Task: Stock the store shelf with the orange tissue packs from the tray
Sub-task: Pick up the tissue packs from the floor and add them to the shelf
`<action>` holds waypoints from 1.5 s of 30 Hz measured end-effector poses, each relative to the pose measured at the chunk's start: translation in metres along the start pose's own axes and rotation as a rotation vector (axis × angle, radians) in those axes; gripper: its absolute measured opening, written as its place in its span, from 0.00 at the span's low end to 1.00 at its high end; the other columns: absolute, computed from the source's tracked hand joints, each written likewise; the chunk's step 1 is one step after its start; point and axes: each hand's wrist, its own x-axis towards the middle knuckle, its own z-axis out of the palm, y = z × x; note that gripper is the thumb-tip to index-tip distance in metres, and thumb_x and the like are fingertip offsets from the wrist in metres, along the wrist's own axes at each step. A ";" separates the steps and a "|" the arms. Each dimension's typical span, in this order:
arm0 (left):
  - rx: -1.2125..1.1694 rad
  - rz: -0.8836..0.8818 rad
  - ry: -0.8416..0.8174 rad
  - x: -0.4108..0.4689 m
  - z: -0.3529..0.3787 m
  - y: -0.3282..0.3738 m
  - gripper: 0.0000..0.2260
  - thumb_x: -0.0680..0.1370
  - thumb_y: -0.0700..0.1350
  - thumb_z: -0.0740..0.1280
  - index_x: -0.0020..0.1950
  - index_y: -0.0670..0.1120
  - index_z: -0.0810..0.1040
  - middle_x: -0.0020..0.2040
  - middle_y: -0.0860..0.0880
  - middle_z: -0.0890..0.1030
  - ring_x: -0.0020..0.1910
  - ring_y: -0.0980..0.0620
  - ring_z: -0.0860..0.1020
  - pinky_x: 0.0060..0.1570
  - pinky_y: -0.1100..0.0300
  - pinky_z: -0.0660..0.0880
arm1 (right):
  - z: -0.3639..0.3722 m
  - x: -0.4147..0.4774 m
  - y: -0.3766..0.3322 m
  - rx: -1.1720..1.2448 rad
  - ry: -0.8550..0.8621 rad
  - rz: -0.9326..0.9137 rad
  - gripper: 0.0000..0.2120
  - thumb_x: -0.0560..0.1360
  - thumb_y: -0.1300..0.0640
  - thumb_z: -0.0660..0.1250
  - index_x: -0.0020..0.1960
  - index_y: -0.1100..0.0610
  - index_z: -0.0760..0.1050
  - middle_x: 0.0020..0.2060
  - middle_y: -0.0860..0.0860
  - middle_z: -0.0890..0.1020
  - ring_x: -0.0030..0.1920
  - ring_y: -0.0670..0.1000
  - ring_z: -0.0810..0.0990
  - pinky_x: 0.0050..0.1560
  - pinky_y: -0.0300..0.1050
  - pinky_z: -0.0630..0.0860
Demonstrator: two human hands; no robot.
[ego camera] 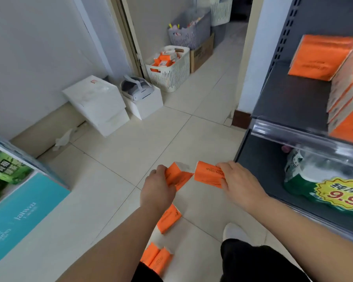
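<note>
while each hand (158,187) grips one, orange packs (209,174) show white ends.

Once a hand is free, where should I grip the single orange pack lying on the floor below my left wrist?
Come from above and pinch the pack across its two long edges, near the middle. It lies flat, broad face up and slanted, so its narrow width is the easiest to span.

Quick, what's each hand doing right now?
Left hand: grips an orange tissue pack.
Right hand: grips a second orange tissue pack.
</note>
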 end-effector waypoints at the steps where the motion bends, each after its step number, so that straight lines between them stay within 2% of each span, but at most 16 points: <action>1: -0.017 0.021 0.049 -0.003 -0.014 0.009 0.16 0.70 0.41 0.64 0.57 0.47 0.70 0.49 0.48 0.75 0.48 0.46 0.75 0.37 0.56 0.70 | -0.016 -0.005 -0.005 0.006 0.040 -0.008 0.18 0.78 0.58 0.60 0.68 0.53 0.67 0.58 0.51 0.74 0.57 0.53 0.73 0.56 0.47 0.71; 6: -0.080 0.125 0.232 -0.014 -0.075 0.058 0.17 0.71 0.44 0.64 0.60 0.49 0.71 0.51 0.49 0.77 0.50 0.46 0.76 0.42 0.54 0.75 | -0.098 -0.031 -0.017 0.024 0.258 0.016 0.20 0.76 0.58 0.62 0.67 0.53 0.68 0.57 0.51 0.75 0.57 0.54 0.74 0.56 0.50 0.73; 9: -0.099 0.195 0.293 -0.015 -0.102 0.091 0.17 0.72 0.46 0.64 0.61 0.49 0.70 0.53 0.49 0.78 0.52 0.46 0.76 0.45 0.53 0.74 | -0.144 -0.040 -0.009 0.001 0.382 0.057 0.18 0.75 0.60 0.62 0.65 0.55 0.70 0.55 0.53 0.75 0.57 0.56 0.74 0.56 0.50 0.72; 15: -0.129 0.335 0.283 -0.001 -0.128 0.175 0.17 0.73 0.46 0.66 0.61 0.47 0.70 0.53 0.47 0.79 0.51 0.45 0.77 0.48 0.53 0.75 | -0.215 -0.039 0.048 -0.126 0.466 0.222 0.20 0.74 0.64 0.63 0.66 0.56 0.71 0.57 0.55 0.72 0.57 0.57 0.72 0.58 0.51 0.71; 22: -0.111 0.413 0.207 0.047 -0.098 0.260 0.16 0.74 0.46 0.66 0.60 0.47 0.71 0.54 0.47 0.79 0.52 0.45 0.77 0.47 0.56 0.73 | -0.247 0.028 0.115 -0.138 0.375 0.321 0.21 0.75 0.64 0.62 0.67 0.55 0.69 0.59 0.55 0.70 0.61 0.57 0.71 0.59 0.50 0.71; 25: -0.094 0.425 0.188 0.072 -0.085 0.285 0.15 0.74 0.46 0.66 0.60 0.48 0.71 0.54 0.48 0.79 0.53 0.46 0.77 0.47 0.56 0.73 | -0.257 0.064 0.141 -0.234 0.369 0.354 0.22 0.74 0.62 0.64 0.66 0.51 0.70 0.61 0.52 0.71 0.64 0.55 0.68 0.63 0.52 0.69; 30: -0.074 0.433 0.151 0.108 -0.069 0.312 0.15 0.74 0.47 0.66 0.60 0.48 0.70 0.53 0.50 0.79 0.51 0.48 0.78 0.46 0.55 0.75 | -0.265 0.107 0.176 -0.217 0.328 0.399 0.24 0.75 0.62 0.65 0.68 0.46 0.69 0.64 0.51 0.70 0.68 0.55 0.65 0.68 0.54 0.62; 34: -0.059 0.426 0.128 0.129 -0.062 0.324 0.15 0.75 0.48 0.66 0.61 0.49 0.70 0.54 0.51 0.79 0.50 0.49 0.78 0.45 0.56 0.75 | -0.260 0.127 0.191 -0.280 0.273 0.408 0.24 0.74 0.63 0.64 0.68 0.46 0.69 0.64 0.50 0.70 0.67 0.54 0.64 0.67 0.53 0.62; 37: -0.063 0.416 0.098 0.141 -0.057 0.330 0.15 0.74 0.48 0.66 0.60 0.50 0.70 0.54 0.51 0.78 0.49 0.49 0.78 0.47 0.52 0.79 | -0.254 0.134 0.198 -0.336 0.237 0.412 0.25 0.73 0.65 0.61 0.68 0.48 0.69 0.64 0.52 0.70 0.66 0.55 0.66 0.67 0.54 0.63; 41: -0.054 0.421 0.081 0.150 -0.048 0.339 0.15 0.74 0.47 0.66 0.60 0.49 0.70 0.53 0.50 0.79 0.48 0.49 0.78 0.47 0.51 0.79 | -0.260 0.140 0.205 -0.457 0.243 0.386 0.24 0.71 0.65 0.64 0.66 0.50 0.71 0.61 0.52 0.73 0.63 0.54 0.70 0.62 0.52 0.66; 45: -0.038 0.449 0.070 0.156 -0.038 0.353 0.16 0.74 0.47 0.66 0.61 0.49 0.70 0.53 0.50 0.78 0.49 0.49 0.78 0.47 0.53 0.78 | -0.266 0.144 0.218 -0.493 0.263 0.450 0.23 0.71 0.63 0.66 0.64 0.50 0.71 0.59 0.50 0.74 0.63 0.53 0.71 0.61 0.51 0.65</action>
